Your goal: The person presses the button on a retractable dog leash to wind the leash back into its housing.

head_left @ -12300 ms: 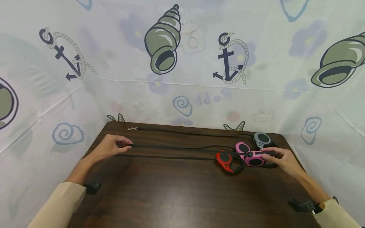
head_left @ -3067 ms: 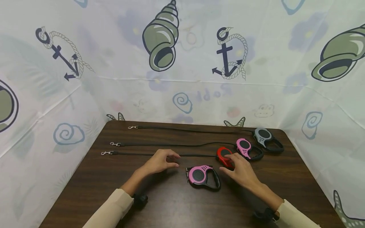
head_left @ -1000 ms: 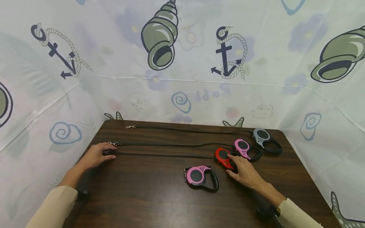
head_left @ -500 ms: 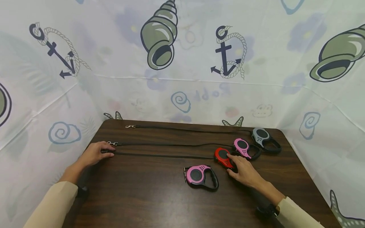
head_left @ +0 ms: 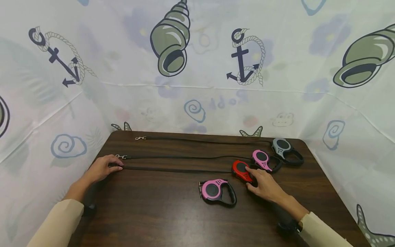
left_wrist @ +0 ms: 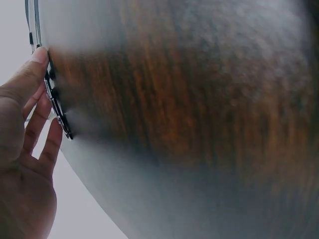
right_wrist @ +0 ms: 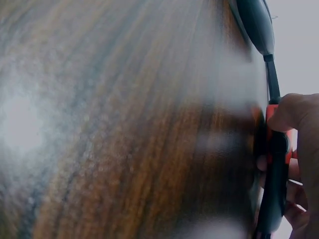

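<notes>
The red retractable dog leash (head_left: 241,170) lies flat, its black strap (head_left: 176,170) drawn out straight to the left. My right hand (head_left: 264,183) holds its body, thumb on the near side and fingers over the top; in the right wrist view the thumb presses on the red casing (right_wrist: 271,113). At the far left my left hand (head_left: 102,168) pinches the strap's clip end between thumb and fingers. The metal clip (left_wrist: 61,115) shows along the fingers in the left wrist view. In front lies a pink retractable leash (head_left: 213,189) with its strap wound in.
Behind the red leash, another pink leash (head_left: 261,159) and a grey leash (head_left: 282,146) lie with straps stretched leftward, roughly parallel. Their metal clips (head_left: 121,156) lie at the left. The dark wooden table (head_left: 160,219) is enclosed by patterned white cloth walls (head_left: 197,113).
About twelve seconds ago my hands stretched a pink leash over the others; it now lies in front, strap retracted. My hands have since moved to the red leash, nearly still this last second.
</notes>
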Demonstrator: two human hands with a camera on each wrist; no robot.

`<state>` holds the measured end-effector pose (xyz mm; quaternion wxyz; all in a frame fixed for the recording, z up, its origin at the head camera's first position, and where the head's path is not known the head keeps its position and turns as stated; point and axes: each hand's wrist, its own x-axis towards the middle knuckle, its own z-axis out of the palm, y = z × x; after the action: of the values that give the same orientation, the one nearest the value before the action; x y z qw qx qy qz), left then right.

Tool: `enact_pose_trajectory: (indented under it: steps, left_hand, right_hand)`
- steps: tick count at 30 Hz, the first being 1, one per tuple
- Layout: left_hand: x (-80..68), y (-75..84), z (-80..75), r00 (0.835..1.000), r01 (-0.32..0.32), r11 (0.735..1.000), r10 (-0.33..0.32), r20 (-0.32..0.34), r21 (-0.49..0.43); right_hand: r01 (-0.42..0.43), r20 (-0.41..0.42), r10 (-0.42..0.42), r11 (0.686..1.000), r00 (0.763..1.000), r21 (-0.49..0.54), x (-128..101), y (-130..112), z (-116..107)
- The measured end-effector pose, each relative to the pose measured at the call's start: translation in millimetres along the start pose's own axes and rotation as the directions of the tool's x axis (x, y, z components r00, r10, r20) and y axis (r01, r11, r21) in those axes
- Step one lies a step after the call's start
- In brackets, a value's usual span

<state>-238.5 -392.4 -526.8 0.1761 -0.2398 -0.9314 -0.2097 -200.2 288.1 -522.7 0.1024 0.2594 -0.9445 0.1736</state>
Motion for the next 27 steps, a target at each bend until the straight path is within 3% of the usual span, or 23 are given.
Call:
enact_pose_trajectory:
  steps: [4, 10, 16, 20, 27]
  left_hand:
    - [-1.3, -0.4, -0.9, 1.000, 0.019, 1.000, -0.019, 0.000, -0.009]
    - [1.2, 0.5, -5.3, 0.993, 0.098, 0.995, -0.097, 0.068, -0.010]
    - [4.1, 2.1, -9.9, 0.996, 0.065, 0.997, -0.062, 0.060, -0.043]
    - [7.0, 8.6, -17.2, 0.998, 0.053, 0.997, -0.051, 0.039, -0.055]
    - [13.5, 15.8, -26.7, 1.000, 0.004, 1.000, -0.004, -0.007, -0.016]
  right_hand:
    - [-0.002, 0.012, 0.002, 1.000, 1.000, 0.010, 0.8, -0.1, -3.2]
    - [-0.009, 0.024, 0.008, 0.999, 1.000, 0.041, 0.0, 1.6, -7.7]
    - [-0.023, -0.003, 0.024, 0.989, 1.000, 0.147, 0.7, 5.1, -11.0]
    - [-0.082, -0.005, 0.085, 0.971, 0.996, 0.226, 2.6, 3.9, -18.1]
    - [-0.204, 0.002, 0.218, 0.911, 0.976, 0.359, 5.3, 5.6, -30.5]
